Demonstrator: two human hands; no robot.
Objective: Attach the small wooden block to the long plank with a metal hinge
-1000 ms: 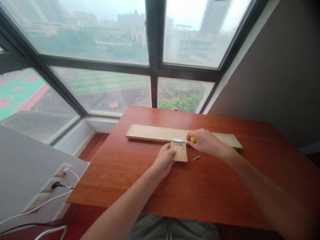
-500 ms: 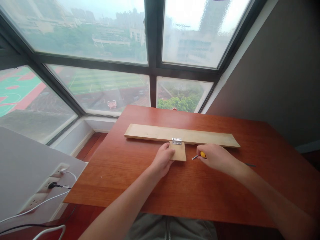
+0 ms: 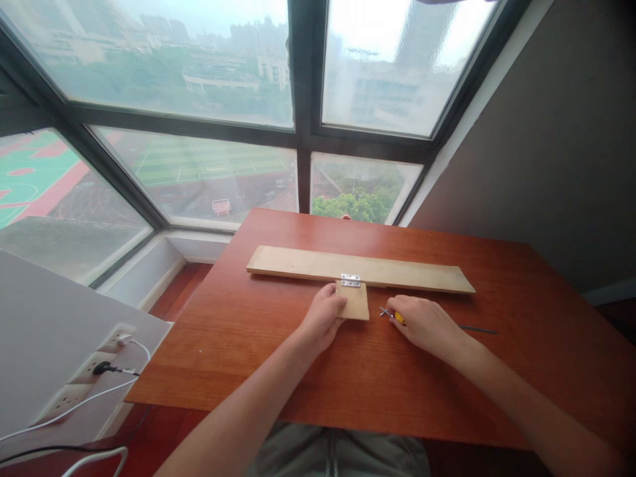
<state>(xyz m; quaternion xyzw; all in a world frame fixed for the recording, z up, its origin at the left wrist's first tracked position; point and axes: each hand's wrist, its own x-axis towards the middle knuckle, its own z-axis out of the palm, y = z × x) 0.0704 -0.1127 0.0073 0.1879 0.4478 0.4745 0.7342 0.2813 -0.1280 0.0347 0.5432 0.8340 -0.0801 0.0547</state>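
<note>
My left hand (image 3: 322, 313) grips a small square wooden board (image 3: 355, 303) by its left edge, thumb on top. A silver hinge (image 3: 350, 280) lies across the joint between this piece and a long wooden plank (image 3: 397, 270). To the right, my right hand (image 3: 422, 319) is closed just above the table, around what looks like a screwdriver with a yellow handle (image 3: 399, 318). Its dark shaft (image 3: 479, 329) seems to run out behind the wrist. Small silver pieces (image 3: 384, 311), apparently screws, stick out crossed at my fingertips.
The reddish-brown wooden table (image 3: 238, 344) stands against large windows (image 3: 199, 159). On the low wall at left, sockets (image 3: 94, 368) hold plugs with white and black cables (image 3: 69, 447). A grey wall (image 3: 536, 146) rises at right.
My right hand has moved slightly left and turned, with the dark shaft shifting left too. A second silver piece now shows at its fingertips. My left hand stays put.
</note>
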